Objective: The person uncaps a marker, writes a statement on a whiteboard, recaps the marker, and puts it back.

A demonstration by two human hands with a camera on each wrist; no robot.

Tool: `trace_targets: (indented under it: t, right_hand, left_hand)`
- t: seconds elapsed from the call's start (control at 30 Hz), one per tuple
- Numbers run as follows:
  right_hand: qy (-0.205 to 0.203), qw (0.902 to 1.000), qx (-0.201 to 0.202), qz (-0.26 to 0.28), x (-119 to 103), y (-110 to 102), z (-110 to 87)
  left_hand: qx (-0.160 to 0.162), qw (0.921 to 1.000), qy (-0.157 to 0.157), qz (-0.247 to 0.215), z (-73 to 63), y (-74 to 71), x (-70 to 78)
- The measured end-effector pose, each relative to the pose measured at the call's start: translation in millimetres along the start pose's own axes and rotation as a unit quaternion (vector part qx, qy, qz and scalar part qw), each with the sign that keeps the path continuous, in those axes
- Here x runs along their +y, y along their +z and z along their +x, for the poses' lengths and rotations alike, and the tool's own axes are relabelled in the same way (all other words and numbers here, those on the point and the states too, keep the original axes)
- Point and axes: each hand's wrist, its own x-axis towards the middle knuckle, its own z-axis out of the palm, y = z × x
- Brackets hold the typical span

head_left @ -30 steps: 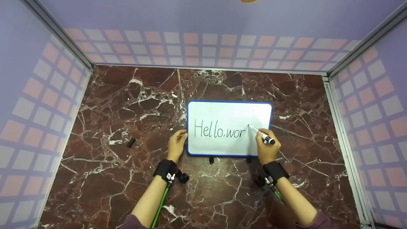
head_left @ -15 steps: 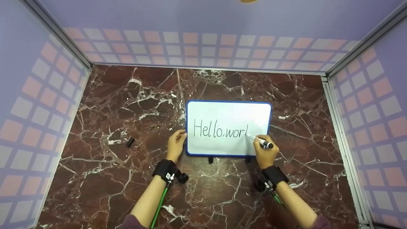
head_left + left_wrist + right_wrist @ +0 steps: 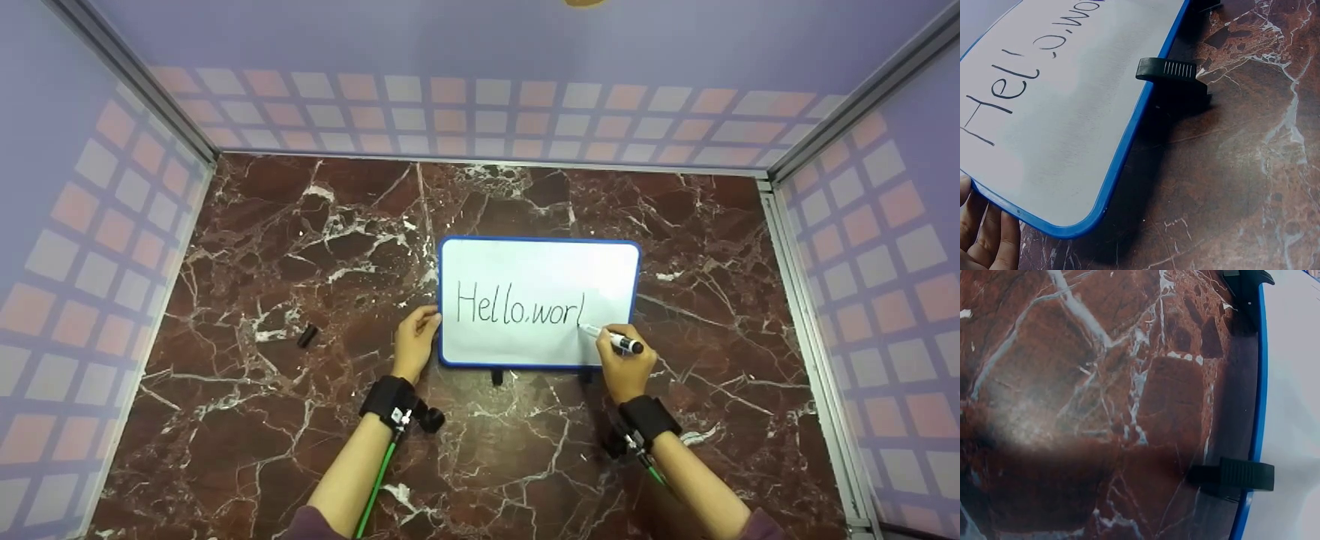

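Observation:
A blue-rimmed whiteboard (image 3: 525, 262) bears the black handwriting "Hello,worl". At its left edge my left hand (image 3: 414, 341) pinches the rim; in the left wrist view the thumb lies at the rim and the curled fingers (image 3: 1008, 239) are below it. My right hand (image 3: 628, 364) grips a white marker (image 3: 616, 337) with a black end, over the board's lower right part. The marker's tip is at the foot of the last letter, the "l". In the right wrist view neither the right hand nor the marker appears, only the board's edge (image 3: 1261, 382).
A black marker cap (image 3: 307, 335) lies on the dark red marbled table (image 3: 300, 450), left of the left hand. Black clips (image 3: 1168, 68) hold the board's lower edge above the table. Patterned panels (image 3: 495, 112) enclose the back and sides.
My right hand has moved down and slightly left with the marker, and a tall stroke, the "l", now stands after "wor". The left hand stays at the board's edge.

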Motion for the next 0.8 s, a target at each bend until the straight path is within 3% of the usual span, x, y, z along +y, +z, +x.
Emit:
trace_targets:
  t: [0.2, 0.33, 0.6, 0.8]
  right_hand:
    - [-0.002, 1.0, 0.005, -0.004, -0.9, -2.2, 0.8]
    - [0.017, 0.9996, 0.02, -0.007, -2.2, -4.6, 3.5]
    - [0.041, 0.9982, 0.04, -0.018, 2.8, -8.2, 8.4]
    - [0.047, 0.9977, 0.048, -0.007, 21.6, -6.8, 8.2]
  left_hand:
    - [0.001, 1.0, -0.006, -0.004, 0.7, 1.2, 1.4]
    - [0.0, 1.0, -0.005, -0.008, 0.9, 0.5, 3.1]
    - [0.003, 1.0, -0.003, 0.0, -13.8, -3.4, 33.3]
    - [0.004, 0.9999, 0.007, 0.008, -2.1, -0.3, 5.1]
